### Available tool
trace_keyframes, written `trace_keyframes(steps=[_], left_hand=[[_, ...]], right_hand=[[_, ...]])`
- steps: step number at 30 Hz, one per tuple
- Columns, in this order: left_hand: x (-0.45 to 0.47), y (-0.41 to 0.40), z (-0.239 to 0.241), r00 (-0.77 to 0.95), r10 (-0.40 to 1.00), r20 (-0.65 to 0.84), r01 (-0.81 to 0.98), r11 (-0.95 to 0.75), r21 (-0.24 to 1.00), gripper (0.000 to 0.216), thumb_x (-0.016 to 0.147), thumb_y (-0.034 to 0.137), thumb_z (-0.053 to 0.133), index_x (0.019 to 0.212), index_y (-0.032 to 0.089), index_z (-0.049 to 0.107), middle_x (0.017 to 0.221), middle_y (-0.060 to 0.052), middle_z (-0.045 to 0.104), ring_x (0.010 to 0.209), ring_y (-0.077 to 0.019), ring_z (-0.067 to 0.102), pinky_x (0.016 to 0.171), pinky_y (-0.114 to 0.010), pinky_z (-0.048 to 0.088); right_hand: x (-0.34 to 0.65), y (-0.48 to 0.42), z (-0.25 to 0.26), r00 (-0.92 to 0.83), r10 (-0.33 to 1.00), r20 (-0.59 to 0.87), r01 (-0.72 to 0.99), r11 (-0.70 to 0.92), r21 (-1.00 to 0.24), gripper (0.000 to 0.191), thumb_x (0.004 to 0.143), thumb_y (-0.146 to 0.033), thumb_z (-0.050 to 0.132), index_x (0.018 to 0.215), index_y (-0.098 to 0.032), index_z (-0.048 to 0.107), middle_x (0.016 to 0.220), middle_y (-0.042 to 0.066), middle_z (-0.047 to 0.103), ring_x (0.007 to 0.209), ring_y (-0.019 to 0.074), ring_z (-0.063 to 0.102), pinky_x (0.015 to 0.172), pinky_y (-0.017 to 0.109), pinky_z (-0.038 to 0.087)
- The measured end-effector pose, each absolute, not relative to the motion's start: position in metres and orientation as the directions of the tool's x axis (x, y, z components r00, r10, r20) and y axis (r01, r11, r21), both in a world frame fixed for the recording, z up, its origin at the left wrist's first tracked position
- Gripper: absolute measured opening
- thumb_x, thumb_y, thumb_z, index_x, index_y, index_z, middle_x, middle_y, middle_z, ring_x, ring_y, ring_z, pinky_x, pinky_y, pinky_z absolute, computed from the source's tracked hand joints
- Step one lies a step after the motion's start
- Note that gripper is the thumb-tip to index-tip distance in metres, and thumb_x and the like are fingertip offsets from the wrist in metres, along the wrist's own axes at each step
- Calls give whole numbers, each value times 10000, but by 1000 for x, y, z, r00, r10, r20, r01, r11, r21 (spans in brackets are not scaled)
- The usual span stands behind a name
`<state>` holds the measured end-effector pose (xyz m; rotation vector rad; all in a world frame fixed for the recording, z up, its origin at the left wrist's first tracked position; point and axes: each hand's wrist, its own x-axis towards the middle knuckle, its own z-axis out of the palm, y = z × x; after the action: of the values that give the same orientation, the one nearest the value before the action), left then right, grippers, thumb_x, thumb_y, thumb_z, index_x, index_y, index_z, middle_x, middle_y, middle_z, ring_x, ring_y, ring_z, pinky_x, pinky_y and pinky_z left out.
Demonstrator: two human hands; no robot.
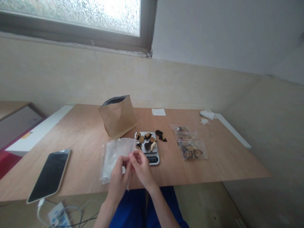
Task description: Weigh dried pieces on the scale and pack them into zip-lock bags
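Observation:
My left hand [119, 174] and my right hand [142, 167] meet in front of the scale, fingertips pinched together on a clear plastic bag [127, 144]. The exact grip is partly hidden by the fingers. Under and left of it lie more clear plastic bags [108, 164]. Just beyond my right hand is a white kitchen scale [155, 158] with a dark display. On its plate rest several dark-and-tan dried pieces [147, 136] and one pale piece [153, 146]. A few similar dark pieces [161, 135] lie on the table beside the scale.
A brown paper pouch [120, 117] stands with its top open behind the bags. Filled clear bags [192, 149] overlap at right. A phone [50, 174] lies at left, its cable reaching a power strip [59, 215]. White paper [158, 112] and crumpled tissue [207, 114] are at the back.

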<state>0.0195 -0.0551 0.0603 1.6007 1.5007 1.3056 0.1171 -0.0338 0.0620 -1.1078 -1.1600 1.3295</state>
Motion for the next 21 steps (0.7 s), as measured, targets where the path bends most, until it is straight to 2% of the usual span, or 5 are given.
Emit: trace_keyframes(steps=[6, 9, 14, 18, 21], left_hand=[[25, -56, 66, -38, 979, 202, 290, -183, 939, 232, 831, 406, 473, 845, 191, 560, 850, -70, 626, 755, -184, 601, 685, -310, 490], [24, -57, 67, -172, 970, 170, 260, -121, 958, 248, 827, 429, 482, 839, 186, 530, 760, -41, 603, 654, -162, 583, 608, -287, 482], [15, -51, 75, -469, 861, 197, 242, -90, 966, 252, 823, 448, 484, 835, 198, 456, 571, 47, 459, 487, -107, 467, 455, -213, 397], [14, -42, 79, -497, 842, 210, 240, -100, 966, 243, 818, 433, 492, 849, 196, 451, 610, 36, 477, 520, -111, 489, 473, -217, 404], [16, -34, 80, -497, 843, 206, 254, -85, 963, 256, 802, 443, 502, 835, 191, 473, 682, 7, 515, 598, -131, 537, 534, -243, 438]], right_hand=[[130, -35, 69, -112, 994, 16, -73, 7, -997, 308, 855, -424, 482, 865, -162, 645, 836, 49, 655, 804, 170, 606, 688, 253, 473], [139, -32, 66, -125, 992, 20, -43, 14, -999, 357, 866, -452, 454, 922, -167, 662, 766, 38, 641, 718, 157, 589, 614, 240, 462], [159, -27, 60, 73, 997, 36, 136, 26, -990, 372, 860, -463, 443, 765, -157, 632, 594, 2, 552, 549, 128, 500, 527, 230, 407], [171, -25, 60, -88, 991, 101, 256, 120, -959, 291, 867, -412, 459, 803, -178, 618, 754, 19, 606, 682, 140, 558, 615, 235, 442], [177, -21, 54, 5, 970, 242, 378, 222, -899, 210, 891, -339, 427, 881, -194, 578, 887, 49, 585, 821, 158, 558, 723, 270, 462]])
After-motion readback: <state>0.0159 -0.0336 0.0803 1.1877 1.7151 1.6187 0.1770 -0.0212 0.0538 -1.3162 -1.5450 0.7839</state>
